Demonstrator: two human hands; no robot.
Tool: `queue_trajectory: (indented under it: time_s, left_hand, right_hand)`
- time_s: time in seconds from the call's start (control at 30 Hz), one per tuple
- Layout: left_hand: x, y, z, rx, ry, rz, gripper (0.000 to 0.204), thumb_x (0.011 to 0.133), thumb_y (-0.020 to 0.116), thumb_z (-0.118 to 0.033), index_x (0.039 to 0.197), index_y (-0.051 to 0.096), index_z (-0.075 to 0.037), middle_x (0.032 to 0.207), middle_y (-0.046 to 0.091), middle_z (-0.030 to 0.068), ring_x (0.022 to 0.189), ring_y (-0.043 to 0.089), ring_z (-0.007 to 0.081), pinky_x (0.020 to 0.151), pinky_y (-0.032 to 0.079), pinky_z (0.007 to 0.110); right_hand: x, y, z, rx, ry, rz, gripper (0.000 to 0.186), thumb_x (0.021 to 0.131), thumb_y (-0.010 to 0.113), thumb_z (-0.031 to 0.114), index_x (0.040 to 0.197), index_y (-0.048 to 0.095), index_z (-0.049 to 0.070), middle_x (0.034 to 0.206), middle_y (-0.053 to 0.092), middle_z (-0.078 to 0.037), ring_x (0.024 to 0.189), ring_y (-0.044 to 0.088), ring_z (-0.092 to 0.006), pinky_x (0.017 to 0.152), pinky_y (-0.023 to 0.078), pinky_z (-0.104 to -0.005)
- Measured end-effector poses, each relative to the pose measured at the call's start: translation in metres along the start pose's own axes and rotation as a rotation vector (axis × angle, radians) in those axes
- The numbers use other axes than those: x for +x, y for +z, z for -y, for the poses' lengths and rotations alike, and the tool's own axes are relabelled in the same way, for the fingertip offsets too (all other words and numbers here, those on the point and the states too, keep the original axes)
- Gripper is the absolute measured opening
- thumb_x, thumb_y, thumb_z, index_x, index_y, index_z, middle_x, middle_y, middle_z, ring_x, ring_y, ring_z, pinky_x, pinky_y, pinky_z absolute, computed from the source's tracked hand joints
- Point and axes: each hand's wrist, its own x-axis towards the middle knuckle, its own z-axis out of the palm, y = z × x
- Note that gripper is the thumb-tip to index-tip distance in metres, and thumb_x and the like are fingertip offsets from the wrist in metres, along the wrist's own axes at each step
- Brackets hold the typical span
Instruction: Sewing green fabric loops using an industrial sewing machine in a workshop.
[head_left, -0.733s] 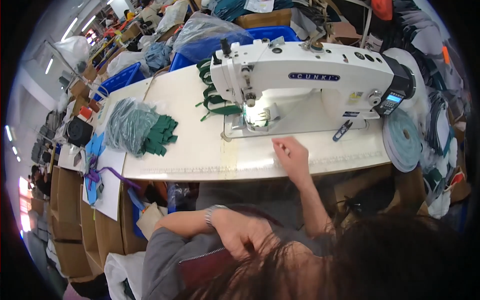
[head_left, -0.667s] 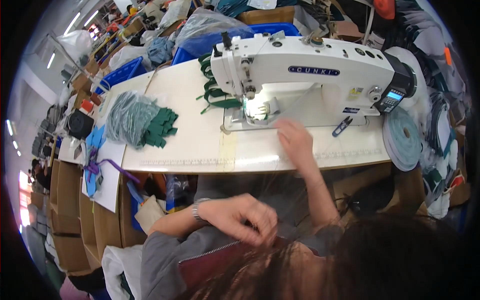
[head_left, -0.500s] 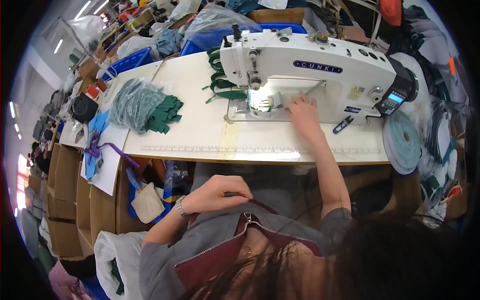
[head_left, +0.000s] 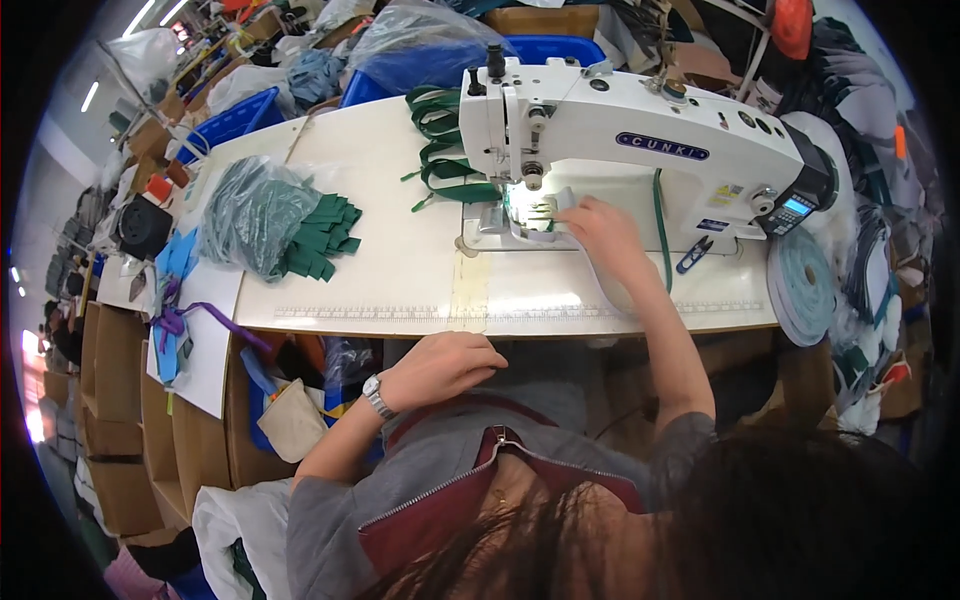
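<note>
My right hand (head_left: 605, 238) is at the needle area of a white sewing machine (head_left: 630, 120), fingertips closed on a pale grey strip (head_left: 607, 287). The strip bends down past my wrist toward the table's front edge. Bright lamp light partly washes out the work under the presser foot. A narrow dark green strip (head_left: 662, 228) lies on the machine bed, right of that hand. In front of my body, by the table edge, my left hand (head_left: 447, 366) has its fingers loosely curled together, with nothing visible in them. Green straps (head_left: 440, 125) lie looped behind the needle end.
Cut green strips (head_left: 322, 238) stick out of a clear plastic bag (head_left: 240, 215) at left on the white table (head_left: 380, 285). Thread snips (head_left: 694, 255) lie near the machine's right end, beside a pale blue roll of tape (head_left: 803, 285). Blue bins (head_left: 232, 125) stand behind.
My right hand has moved closer to the needle and now grips the grey strip. The green strip right of it has come into plain view. My left hand's fingers have drawn together.
</note>
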Motion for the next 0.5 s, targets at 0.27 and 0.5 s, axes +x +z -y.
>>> queue_trajectory:
  time_s: [0.27,0.5]
  left_hand:
    - [-0.006,-0.002,0.041,0.272,0.094,-0.111,0.014,0.078,0.058,-0.01,0.091,0.062,-0.011,0.076,0.056,0.0061,0.072,0.059,0.0258,0.067,0.046,0.039]
    - [-0.003,-0.01,0.062,0.344,0.303,-0.078,0.007,0.077,0.056,-0.015,0.079,0.053,-0.009,0.074,0.052,0.0034,0.075,0.057,0.0189,0.069,0.045,0.032]
  right_hand:
    - [0.033,0.026,-0.024,-0.182,-0.148,0.293,0.011,0.081,0.057,0.015,0.085,0.063,0.007,0.088,0.06,-0.013,0.085,0.061,-0.0324,0.073,0.049,-0.0441]
    - [-0.02,-0.034,0.0,-0.17,0.151,0.119,0.004,0.085,0.057,0.005,0.087,0.056,0.002,0.091,0.056,-0.014,0.082,0.057,-0.0356,0.068,0.045,-0.0399]
